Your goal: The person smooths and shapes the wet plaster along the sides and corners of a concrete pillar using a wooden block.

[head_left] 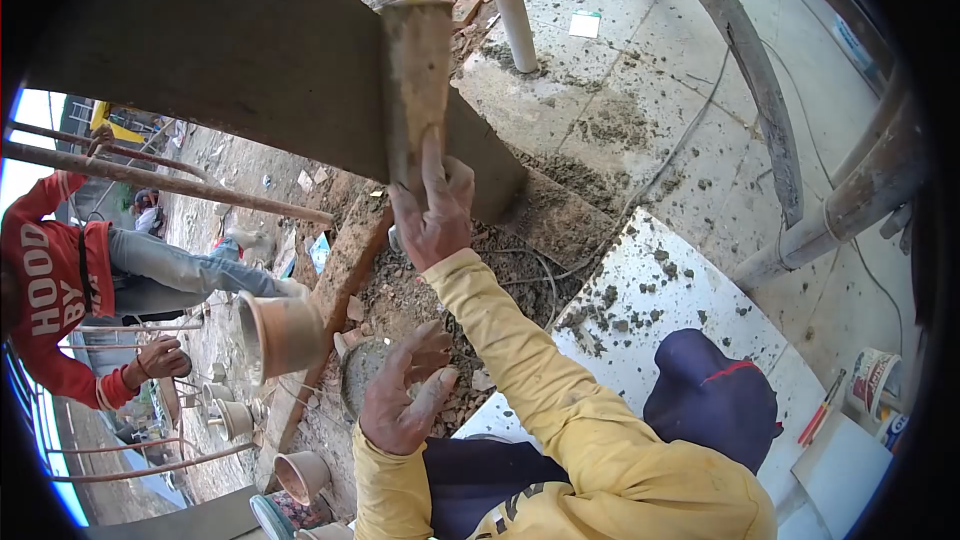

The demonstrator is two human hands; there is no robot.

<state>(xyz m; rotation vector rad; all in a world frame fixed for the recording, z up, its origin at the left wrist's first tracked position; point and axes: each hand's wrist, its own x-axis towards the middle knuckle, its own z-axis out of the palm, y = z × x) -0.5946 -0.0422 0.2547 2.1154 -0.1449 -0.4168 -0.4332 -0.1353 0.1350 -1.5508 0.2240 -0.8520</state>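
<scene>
My right hand (438,205) grips a flat, rectangular plastering trowel (416,70) smeared with mortar, an extended finger lying along it. The trowel stands against the corner of a smooth grey plastered beam or column (230,40). Lower down, my left hand (408,392) is held up with its fingers loosely bent and the thumb apart, holding nothing visible. Beside it, partly hidden, is a round pan (362,375) with grey mortar. Yellow sleeves cover both my arms.
At left, a person in a red top (60,280) stands near wooden poles (160,185). Plant pots (285,335) and a brick edge (335,290) lie between us. Mortar crumbs dot the white board (650,280). Bamboo posts (510,5), a cable (690,140) and a bucket (873,380) are at right.
</scene>
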